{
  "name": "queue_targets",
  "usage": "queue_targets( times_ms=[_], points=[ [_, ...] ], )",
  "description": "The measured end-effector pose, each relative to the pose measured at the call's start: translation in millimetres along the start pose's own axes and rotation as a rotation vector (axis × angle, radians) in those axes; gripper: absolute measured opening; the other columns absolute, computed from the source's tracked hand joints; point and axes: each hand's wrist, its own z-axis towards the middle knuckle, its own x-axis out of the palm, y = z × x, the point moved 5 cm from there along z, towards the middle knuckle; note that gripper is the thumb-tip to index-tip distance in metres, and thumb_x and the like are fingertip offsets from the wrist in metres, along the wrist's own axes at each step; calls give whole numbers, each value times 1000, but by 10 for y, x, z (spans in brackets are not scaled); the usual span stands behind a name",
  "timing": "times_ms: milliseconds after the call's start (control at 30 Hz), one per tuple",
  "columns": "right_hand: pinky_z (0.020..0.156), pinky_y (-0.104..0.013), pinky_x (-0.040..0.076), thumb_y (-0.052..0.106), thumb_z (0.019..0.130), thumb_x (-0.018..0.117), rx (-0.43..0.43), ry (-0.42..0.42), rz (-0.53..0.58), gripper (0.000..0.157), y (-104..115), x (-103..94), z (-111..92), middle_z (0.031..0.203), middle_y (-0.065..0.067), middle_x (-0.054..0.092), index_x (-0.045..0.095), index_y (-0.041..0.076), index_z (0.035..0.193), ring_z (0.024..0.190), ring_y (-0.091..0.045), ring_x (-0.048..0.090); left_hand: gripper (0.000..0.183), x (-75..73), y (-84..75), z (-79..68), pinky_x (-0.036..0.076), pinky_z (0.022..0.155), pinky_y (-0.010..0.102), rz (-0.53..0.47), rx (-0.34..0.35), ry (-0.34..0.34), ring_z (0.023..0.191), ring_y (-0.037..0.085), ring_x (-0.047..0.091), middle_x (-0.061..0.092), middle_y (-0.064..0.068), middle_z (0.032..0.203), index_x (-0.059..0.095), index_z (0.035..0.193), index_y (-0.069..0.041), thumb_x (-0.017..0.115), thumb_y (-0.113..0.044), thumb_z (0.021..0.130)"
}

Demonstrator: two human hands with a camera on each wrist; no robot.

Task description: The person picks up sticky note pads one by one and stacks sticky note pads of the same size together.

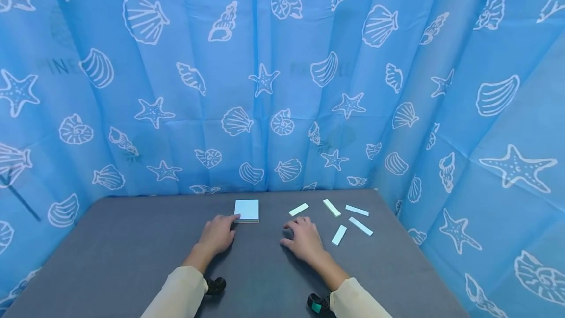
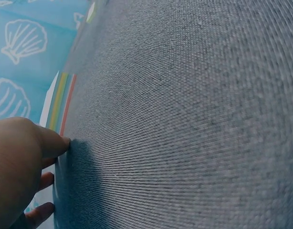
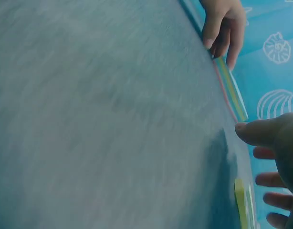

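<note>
A square stack of layered sheets (image 1: 246,209), pale blue on top, lies on the table's far side. Its side shows white, yellow-green and red layers in the left wrist view. At the near left corner of the stack, my left hand (image 1: 218,235) touches it with the index fingertip, the thumb lower and apart. My right hand (image 1: 303,239) hovers over the table to the right of the stack, fingers spread and loosely bent, with nothing in them. Just beyond its fingers lies a pale green strip (image 1: 298,209).
Right of my right hand lie several more strips: a pale green one (image 1: 332,208) and pale blue ones, such as the nearest strip (image 1: 339,235). A grey cloth covers the table (image 1: 132,259). Blue curtains (image 1: 282,87) with white shell prints stand behind and at the sides.
</note>
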Motion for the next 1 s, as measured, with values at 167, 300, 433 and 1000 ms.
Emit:
queue_targets(
  times_ms=[167,300,433,1000],
  points=[
    [92,-54,41,35,77,82,48,-47,-6,39,-136,-82,-91,113,-10,61,70,12,106,110,-34,52,47,21,-1,-11,38,100,57,-11,-4,-1,123,35,50,59,14,130,57,138,-17,67,-15,92],
    [94,-56,39,36,77,82,79,-51,-19,40,-223,-117,-143,113,-11,61,69,11,105,108,-35,54,48,20,-9,-25,37,101,57,-35,-9,-3,124,36,49,58,14,132,56,139,-17,67,-15,92],
    [94,-56,38,39,77,81,107,-41,-52,40,-288,-136,-179,112,-11,61,69,11,104,106,-35,55,48,20,-11,-33,37,101,58,-43,-13,-1,125,36,48,57,14,133,55,140,-18,66,-16,93],
    [71,-41,46,27,81,79,20,26,8,27,-177,-68,-117,96,-8,64,68,6,96,88,-25,58,49,17,9,-47,37,102,57,-31,4,-24,125,35,48,57,12,133,55,140,-17,66,-15,92]
  ],
)
